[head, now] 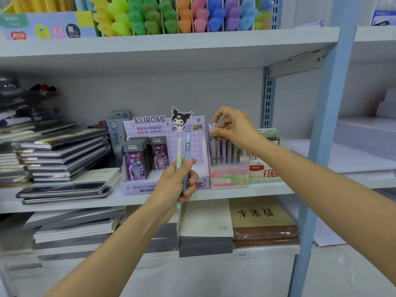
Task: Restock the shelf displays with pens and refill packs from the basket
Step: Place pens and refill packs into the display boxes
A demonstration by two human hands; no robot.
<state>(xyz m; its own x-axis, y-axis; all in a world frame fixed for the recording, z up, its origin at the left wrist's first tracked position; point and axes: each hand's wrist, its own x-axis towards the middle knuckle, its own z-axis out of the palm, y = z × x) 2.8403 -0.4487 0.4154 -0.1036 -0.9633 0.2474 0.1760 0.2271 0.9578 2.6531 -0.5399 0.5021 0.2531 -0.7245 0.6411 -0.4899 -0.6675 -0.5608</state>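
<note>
My left hand (176,181) grips two slim refill tubes upright in front of the purple Kuromi display box (147,127): a pale yellow-green tube (179,151) and a blue tube (187,146). My right hand (232,127) pinches the white top of a grey refill tube (214,127) that stands among several like it in the clear Fruit Soda display box (229,179). Dark purple Ultraman packs (137,161) stand in the Kuromi box's left side. The basket is out of view.
Stacks of notebooks (62,155) fill the shelf's left part. A red and green box (264,171) stands right of the Fruit Soda box. Coloured highlighters (182,16) line the upper shelf. Books (261,219) lie on the lower shelf. A blue upright post (327,125) bounds the right.
</note>
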